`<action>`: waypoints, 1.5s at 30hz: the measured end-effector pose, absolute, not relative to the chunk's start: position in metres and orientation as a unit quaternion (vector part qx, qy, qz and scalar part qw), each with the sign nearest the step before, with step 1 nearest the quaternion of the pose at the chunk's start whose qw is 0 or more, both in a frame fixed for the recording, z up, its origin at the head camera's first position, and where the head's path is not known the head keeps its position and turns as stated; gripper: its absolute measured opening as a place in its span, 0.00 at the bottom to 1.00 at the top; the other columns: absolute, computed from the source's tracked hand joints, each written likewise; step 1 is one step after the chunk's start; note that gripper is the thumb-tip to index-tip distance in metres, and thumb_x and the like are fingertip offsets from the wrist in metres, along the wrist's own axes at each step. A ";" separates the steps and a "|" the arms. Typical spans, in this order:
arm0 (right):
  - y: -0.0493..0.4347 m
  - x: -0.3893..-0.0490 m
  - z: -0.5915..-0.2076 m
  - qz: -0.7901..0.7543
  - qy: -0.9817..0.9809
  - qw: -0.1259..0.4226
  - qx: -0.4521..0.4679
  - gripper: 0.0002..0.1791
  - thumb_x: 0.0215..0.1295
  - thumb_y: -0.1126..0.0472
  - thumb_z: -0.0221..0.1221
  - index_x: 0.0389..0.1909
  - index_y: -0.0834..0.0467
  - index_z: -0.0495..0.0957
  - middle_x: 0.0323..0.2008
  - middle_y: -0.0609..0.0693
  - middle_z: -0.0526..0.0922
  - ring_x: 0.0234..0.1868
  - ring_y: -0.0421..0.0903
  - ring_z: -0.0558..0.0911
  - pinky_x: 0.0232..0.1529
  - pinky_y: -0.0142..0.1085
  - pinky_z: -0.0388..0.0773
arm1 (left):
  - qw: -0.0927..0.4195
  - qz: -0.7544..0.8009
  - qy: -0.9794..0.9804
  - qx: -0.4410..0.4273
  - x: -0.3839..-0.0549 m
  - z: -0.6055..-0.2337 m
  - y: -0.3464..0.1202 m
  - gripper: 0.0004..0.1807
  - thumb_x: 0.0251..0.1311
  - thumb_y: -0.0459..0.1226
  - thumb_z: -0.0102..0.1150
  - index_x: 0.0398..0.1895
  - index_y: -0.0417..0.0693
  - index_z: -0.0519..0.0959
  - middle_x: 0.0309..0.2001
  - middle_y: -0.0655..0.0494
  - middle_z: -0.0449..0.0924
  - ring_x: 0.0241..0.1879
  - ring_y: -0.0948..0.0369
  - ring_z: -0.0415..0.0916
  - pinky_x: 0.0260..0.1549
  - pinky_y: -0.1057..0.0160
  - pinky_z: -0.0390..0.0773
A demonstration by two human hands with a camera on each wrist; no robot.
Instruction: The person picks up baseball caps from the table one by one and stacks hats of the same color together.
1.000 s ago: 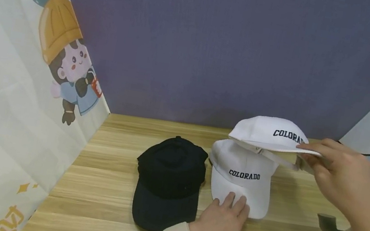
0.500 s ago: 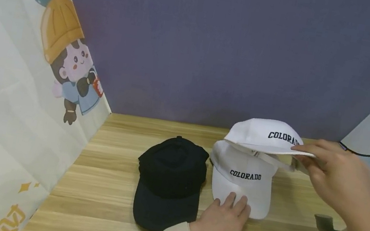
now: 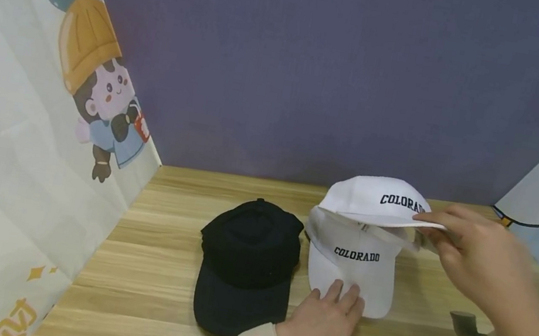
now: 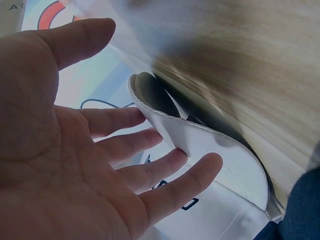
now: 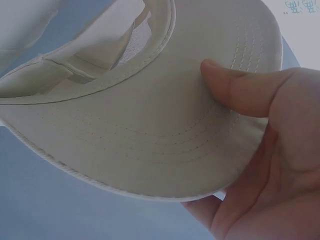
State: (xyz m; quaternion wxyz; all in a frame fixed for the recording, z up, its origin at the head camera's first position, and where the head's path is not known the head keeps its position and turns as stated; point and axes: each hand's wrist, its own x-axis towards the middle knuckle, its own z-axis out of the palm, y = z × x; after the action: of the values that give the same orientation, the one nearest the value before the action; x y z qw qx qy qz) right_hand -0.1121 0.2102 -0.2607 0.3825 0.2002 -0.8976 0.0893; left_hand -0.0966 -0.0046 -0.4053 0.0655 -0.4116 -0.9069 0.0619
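Observation:
A white baseball cap (image 3: 377,198) marked COLORADO hangs tilted above a second white baseball cap (image 3: 372,292) with the same lettering, hiding the top of its crown. My right hand (image 3: 484,257) pinches the upper cap's brim at its right side. The right wrist view shows the thumb (image 5: 235,87) flat on the brim's underside, the other fingers mostly hidden beyond it. On the lower cap's brim rest the fingertips of my left hand (image 3: 322,331). Its fingers look fairly straight in the left wrist view, with the thumb held away from the brim (image 4: 235,165).
Left of the white caps, a black baseball cap (image 3: 250,248) lies on the wood-grain table (image 3: 151,267), brim towards me. A purple-grey panel (image 3: 286,70) rises at the back. Printed white panels stand on both sides, the left one with a cartoon figure (image 3: 111,88).
My right hand has brought the upper white cap a little left and down, closer over the lower one. The left hand and the black cap stay in place.

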 end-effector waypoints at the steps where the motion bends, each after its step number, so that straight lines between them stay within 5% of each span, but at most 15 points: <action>1: 0.210 -0.112 -0.261 0.090 -0.897 0.382 0.202 0.18 0.46 0.71 0.73 0.39 0.50 0.91 0.41 0.50 0.90 0.29 0.46 0.80 0.25 0.31 0.67 | 0.068 0.062 -0.906 -0.412 -0.097 -0.406 -0.005 0.39 0.64 0.61 0.59 0.75 0.57 0.66 0.76 0.60 0.63 0.73 0.55 0.65 0.56 0.55 0.80; 10: 0.205 -0.115 -0.267 0.090 -0.914 0.333 0.214 0.17 0.50 0.71 0.72 0.39 0.49 0.90 0.42 0.51 0.90 0.29 0.45 0.81 0.25 0.39 0.72 | 0.070 0.066 -0.904 -0.416 -0.097 -0.406 -0.005 0.39 0.64 0.62 0.59 0.74 0.57 0.66 0.76 0.60 0.63 0.73 0.56 0.64 0.54 0.56 0.80; 30: 0.201 -0.118 -0.275 0.072 -0.922 0.294 0.240 0.17 0.51 0.68 0.72 0.41 0.47 0.90 0.41 0.46 0.90 0.25 0.32 0.72 0.24 0.35 0.69 | 0.078 0.073 -0.903 -0.416 -0.097 -0.407 -0.006 0.40 0.63 0.63 0.59 0.74 0.57 0.66 0.75 0.60 0.63 0.72 0.56 0.64 0.52 0.56 0.80; 40: 0.194 -0.123 -0.283 0.056 -0.921 0.270 0.275 0.16 0.52 0.68 0.71 0.40 0.47 0.90 0.40 0.44 0.90 0.32 0.47 0.88 0.28 0.46 0.79 | 0.094 0.074 -0.902 -0.414 -0.095 -0.407 -0.007 0.40 0.62 0.63 0.60 0.73 0.57 0.67 0.74 0.61 0.64 0.72 0.56 0.64 0.50 0.58 0.81; 45: 0.192 -0.124 -0.286 0.051 -0.924 0.255 0.281 0.16 0.51 0.67 0.73 0.39 0.45 0.90 0.35 0.39 0.87 0.25 0.34 0.78 0.24 0.36 0.72 | 0.101 0.078 -0.901 -0.415 -0.095 -0.406 -0.008 0.39 0.62 0.63 0.60 0.73 0.57 0.67 0.73 0.61 0.65 0.72 0.56 0.64 0.49 0.59 0.81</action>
State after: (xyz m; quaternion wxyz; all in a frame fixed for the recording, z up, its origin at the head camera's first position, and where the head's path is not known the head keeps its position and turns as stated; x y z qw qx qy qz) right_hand -0.1238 0.1923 -0.2855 0.2550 0.2811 -0.9238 0.0511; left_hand -0.0949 -0.0076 -0.4059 0.1010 -0.4155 -0.9006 0.0782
